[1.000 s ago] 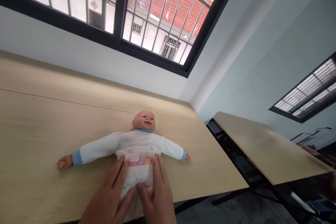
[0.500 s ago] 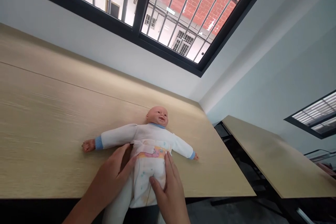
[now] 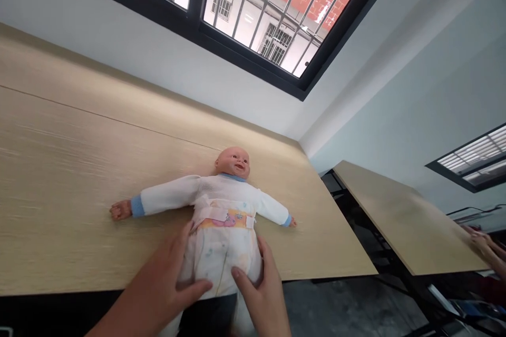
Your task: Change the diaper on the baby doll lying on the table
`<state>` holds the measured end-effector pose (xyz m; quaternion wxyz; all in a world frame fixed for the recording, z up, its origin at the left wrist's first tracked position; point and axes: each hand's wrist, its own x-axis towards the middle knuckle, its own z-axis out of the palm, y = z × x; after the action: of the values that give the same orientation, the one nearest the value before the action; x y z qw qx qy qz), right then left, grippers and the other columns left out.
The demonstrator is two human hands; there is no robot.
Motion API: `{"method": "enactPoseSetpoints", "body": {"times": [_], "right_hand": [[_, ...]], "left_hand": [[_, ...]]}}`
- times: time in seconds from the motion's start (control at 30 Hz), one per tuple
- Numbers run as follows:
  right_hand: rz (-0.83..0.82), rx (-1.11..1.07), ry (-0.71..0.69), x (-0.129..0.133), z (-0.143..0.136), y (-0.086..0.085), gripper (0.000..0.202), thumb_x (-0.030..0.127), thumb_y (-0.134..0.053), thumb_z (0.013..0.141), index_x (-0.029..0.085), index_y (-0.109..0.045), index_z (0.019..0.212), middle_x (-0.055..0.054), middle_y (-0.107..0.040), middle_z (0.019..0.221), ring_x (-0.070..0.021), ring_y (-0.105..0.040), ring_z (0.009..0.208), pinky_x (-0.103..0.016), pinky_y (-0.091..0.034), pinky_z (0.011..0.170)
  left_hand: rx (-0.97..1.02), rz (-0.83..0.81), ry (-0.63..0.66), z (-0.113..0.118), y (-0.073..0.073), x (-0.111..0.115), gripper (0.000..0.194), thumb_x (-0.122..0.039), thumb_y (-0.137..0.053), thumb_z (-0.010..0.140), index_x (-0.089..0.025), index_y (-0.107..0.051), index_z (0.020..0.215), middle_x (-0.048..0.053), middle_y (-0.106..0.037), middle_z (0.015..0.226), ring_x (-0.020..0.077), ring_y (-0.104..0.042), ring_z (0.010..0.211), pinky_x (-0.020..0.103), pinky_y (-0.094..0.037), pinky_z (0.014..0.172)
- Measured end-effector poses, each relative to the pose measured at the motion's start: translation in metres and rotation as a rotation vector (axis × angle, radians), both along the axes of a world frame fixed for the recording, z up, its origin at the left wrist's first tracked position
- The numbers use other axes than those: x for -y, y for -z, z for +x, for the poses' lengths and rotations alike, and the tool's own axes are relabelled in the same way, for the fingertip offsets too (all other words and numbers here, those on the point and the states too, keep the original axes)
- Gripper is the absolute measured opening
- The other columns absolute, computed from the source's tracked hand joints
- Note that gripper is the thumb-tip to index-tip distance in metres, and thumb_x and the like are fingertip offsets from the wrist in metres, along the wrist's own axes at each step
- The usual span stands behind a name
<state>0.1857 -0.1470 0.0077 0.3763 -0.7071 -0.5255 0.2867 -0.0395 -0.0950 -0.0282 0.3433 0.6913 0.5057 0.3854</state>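
Observation:
A baby doll (image 3: 221,189) in a white long-sleeved top with blue cuffs lies on its back, arms spread, on the wooden table (image 3: 59,210). Around its hips is a white diaper (image 3: 221,255) with a colourful waistband, and its tapes are stuck across the front. My left hand (image 3: 177,274) curves around the diaper's left side, thumb on the front near the leg. On the other side, my right hand (image 3: 261,279) wraps the hip, its thumb pressing by the leg opening. The doll's legs hang past the table edge, partly hidden by my hands.
A barred window (image 3: 269,26) is in the wall behind the table. To the right, across a gap, stands a second table (image 3: 399,216), where another person's hands (image 3: 486,245) rest at the far edge.
Both hands have slid down from the waistband to the hips and leg openings. The right-hand tape now shows uncovered. The camera view has shifted slightly, and another person's hands now show at right.

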Motion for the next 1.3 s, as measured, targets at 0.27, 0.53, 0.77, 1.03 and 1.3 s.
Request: {"method": "enactPoseSetpoints", "body": {"times": [0.27,0.53,0.77,1.03,1.3], "right_hand": [[0.002,-0.119,0.024,-0.035,-0.011,-0.023,0.059,0.039,-0.067,0.081,0.016,-0.052,0.133,-0.012,-0.061,0.131,-0.0281,-0.057,0.121,-0.04,-0.046,0.102],[0.062,-0.095,-0.094,-0.107,-0.012,-0.034,0.043,0.036,-0.065,0.082,0.018,-0.06,0.12,-0.009,-0.067,0.119,-0.0248,-0.062,0.109,-0.036,-0.047,0.095],[0.184,0.078,0.093,-0.091,-0.009,-0.037,0.041,0.039,-0.057,0.087,0.013,-0.059,0.119,-0.013,-0.068,0.107,-0.0231,-0.064,0.093,-0.034,-0.05,0.08],[0.095,-0.091,-0.124,-0.096,-0.019,-0.045,0.043,0.03,-0.058,0.085,0.015,-0.057,0.124,-0.012,-0.066,0.118,-0.0116,-0.061,0.066,-0.025,-0.05,0.063],[0.08,-0.405,-0.231,-0.111,-0.013,-0.034,0.048,0.032,-0.062,0.079,0.016,-0.053,0.124,-0.012,-0.06,0.129,-0.0063,-0.055,0.054,-0.022,-0.046,0.053]], "left_hand": [[-0.092,-0.113,-0.038,0.002,-0.028,-0.017,0.076,-0.041,-0.066,0.078,-0.026,-0.034,0.146,0.01,-0.052,0.143,0.0337,-0.052,0.128,0.047,-0.047,0.103],[0.008,-0.016,-0.103,-0.01,-0.044,-0.067,0.055,-0.043,-0.054,0.086,-0.022,-0.044,0.136,0.009,-0.056,0.136,0.0271,-0.053,0.125,0.042,-0.045,0.104],[-0.219,0.123,-0.267,-0.011,-0.052,-0.048,0.029,-0.038,-0.048,0.086,-0.023,-0.061,0.107,0.007,-0.068,0.111,0.0262,-0.064,0.101,0.041,-0.048,0.091],[-0.005,-0.204,-0.068,0.017,-0.08,-0.073,0.059,-0.044,-0.056,0.083,-0.016,-0.047,0.134,0.011,-0.069,0.109,0.0265,-0.068,0.091,0.041,-0.053,0.083],[0.659,-0.305,-0.034,0.021,-0.07,-0.085,0.075,-0.041,-0.071,0.074,-0.013,-0.044,0.138,0.02,-0.064,0.126,0.0299,-0.064,0.112,0.046,-0.05,0.097]]}}
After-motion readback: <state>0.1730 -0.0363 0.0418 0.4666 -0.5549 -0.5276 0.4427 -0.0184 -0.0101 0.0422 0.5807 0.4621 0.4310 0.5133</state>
